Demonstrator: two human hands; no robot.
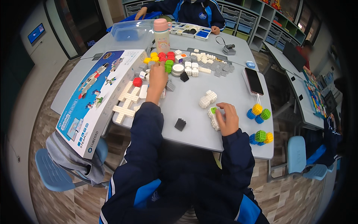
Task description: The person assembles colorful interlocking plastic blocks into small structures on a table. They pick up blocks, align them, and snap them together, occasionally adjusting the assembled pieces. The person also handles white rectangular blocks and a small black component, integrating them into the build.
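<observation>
My left hand point(157, 80) reaches into the pile of blocks at the back left of the table, its fingertips among grey blocks point(143, 68) and beside green blocks point(169, 66). What its fingers hold, if anything, is hidden. Close to the front edge, my right hand point(229, 120) rests open, thumb and fingers apart, beside a joined white block piece with a green face point(213, 118). The thumb appears to touch that piece. Just behind it lies another white block pair point(207, 99). A black block point(180, 124) sits alone between my forearms.
A large blue box point(97, 97) and a cream block frame point(128, 101) lie left. A pink-capped bottle point(162, 39) stands at the back. Right are a phone point(253, 81) and colourful block clusters point(258, 113). Across the table, another person point(192, 13) sits near a sorting tray point(188, 31).
</observation>
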